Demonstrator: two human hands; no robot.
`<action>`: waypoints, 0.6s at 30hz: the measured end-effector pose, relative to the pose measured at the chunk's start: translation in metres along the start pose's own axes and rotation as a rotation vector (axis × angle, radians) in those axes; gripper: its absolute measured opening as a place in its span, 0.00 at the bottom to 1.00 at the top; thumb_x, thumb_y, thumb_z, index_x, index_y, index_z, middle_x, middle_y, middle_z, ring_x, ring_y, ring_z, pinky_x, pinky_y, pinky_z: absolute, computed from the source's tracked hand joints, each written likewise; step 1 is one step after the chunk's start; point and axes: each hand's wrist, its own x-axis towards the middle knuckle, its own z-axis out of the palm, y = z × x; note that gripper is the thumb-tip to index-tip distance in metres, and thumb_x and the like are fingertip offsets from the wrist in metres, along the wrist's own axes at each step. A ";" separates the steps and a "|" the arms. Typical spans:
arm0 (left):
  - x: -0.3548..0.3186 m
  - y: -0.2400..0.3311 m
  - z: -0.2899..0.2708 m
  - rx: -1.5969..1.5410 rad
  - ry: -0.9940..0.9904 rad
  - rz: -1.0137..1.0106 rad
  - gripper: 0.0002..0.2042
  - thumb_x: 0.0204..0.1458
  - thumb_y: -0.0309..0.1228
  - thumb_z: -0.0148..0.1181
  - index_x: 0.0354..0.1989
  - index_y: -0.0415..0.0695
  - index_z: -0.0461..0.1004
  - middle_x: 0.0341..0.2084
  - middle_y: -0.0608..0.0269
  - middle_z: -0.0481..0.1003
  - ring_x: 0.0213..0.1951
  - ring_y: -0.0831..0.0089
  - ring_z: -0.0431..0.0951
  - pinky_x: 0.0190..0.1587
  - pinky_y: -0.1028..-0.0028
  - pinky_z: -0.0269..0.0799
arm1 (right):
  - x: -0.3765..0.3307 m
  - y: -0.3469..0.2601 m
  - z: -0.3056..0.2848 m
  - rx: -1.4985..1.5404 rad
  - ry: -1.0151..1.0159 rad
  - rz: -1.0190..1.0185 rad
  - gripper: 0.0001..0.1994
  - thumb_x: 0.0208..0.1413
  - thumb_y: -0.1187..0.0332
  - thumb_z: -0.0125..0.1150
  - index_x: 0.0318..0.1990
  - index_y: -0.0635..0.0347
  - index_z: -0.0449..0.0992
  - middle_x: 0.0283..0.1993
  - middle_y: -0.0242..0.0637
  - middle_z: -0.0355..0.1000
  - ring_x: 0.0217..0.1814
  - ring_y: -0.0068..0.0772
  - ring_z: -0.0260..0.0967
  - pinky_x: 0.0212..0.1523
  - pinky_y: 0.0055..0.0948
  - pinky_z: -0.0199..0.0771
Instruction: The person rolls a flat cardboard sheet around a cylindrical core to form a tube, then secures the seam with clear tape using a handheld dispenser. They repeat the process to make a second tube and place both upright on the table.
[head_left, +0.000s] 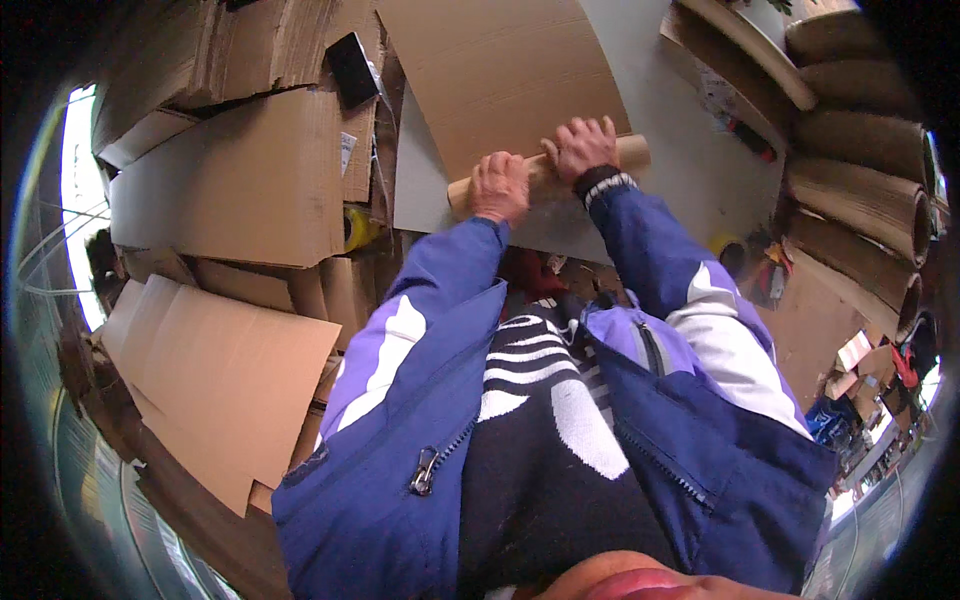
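A brown cardboard tube (633, 152) lies crosswise over the near end of a large cardboard sheet (505, 65) on a grey work surface. My left hand (500, 187) is closed over the tube toward its left end. Further along, my right hand (582, 149) grips it from above, fingers curled over the far side, leaving the right end sticking out. Whether the sheet's near edge is wrapped around the tube or just lies under it is hidden by my hands.
Flat cardboard stacks (230, 180) rise on the left, with a black phone-like slab (351, 70) on top. Several rolled cardboard pieces (865, 205) are piled at the right. A red-and-black tool (752, 140) and a yellow tape roll (360, 229) lie near the work surface.
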 end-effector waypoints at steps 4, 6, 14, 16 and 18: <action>0.015 -0.001 0.011 0.016 0.195 -0.026 0.14 0.51 0.42 0.59 0.43 0.50 0.74 0.42 0.62 0.71 0.48 0.58 0.71 0.53 0.56 0.64 | 0.029 0.002 0.005 0.055 0.095 0.011 0.15 0.58 0.50 0.59 0.38 0.50 0.78 0.46 0.36 0.73 0.55 0.40 0.69 0.66 0.58 0.55; 0.032 -0.009 0.012 -0.032 0.125 -0.055 0.14 0.53 0.46 0.59 0.40 0.50 0.76 0.40 0.62 0.72 0.46 0.58 0.72 0.50 0.55 0.67 | 0.024 0.003 0.006 0.091 0.235 -0.039 0.14 0.57 0.51 0.60 0.38 0.50 0.78 0.45 0.36 0.72 0.55 0.40 0.68 0.66 0.58 0.55; 0.085 -0.023 -0.004 -0.007 0.217 -0.135 0.12 0.54 0.45 0.59 0.31 0.49 0.72 0.34 0.59 0.71 0.43 0.57 0.73 0.44 0.56 0.70 | 0.076 0.005 0.019 0.051 0.235 0.010 0.11 0.56 0.56 0.59 0.30 0.51 0.78 0.36 0.37 0.73 0.46 0.42 0.72 0.53 0.44 0.67; 0.089 -0.019 -0.005 0.079 0.233 -0.056 0.10 0.53 0.42 0.58 0.31 0.49 0.72 0.33 0.59 0.71 0.42 0.57 0.73 0.43 0.56 0.69 | 0.108 0.009 0.021 0.037 0.182 0.020 0.11 0.57 0.55 0.59 0.30 0.51 0.78 0.36 0.37 0.74 0.45 0.41 0.72 0.54 0.44 0.67; 0.099 -0.024 -0.006 0.047 0.395 -0.039 0.08 0.52 0.40 0.58 0.30 0.50 0.72 0.32 0.59 0.71 0.40 0.57 0.73 0.43 0.57 0.67 | 0.133 0.005 0.019 0.039 0.220 -0.012 0.11 0.57 0.55 0.60 0.30 0.50 0.77 0.35 0.36 0.74 0.45 0.41 0.72 0.54 0.45 0.67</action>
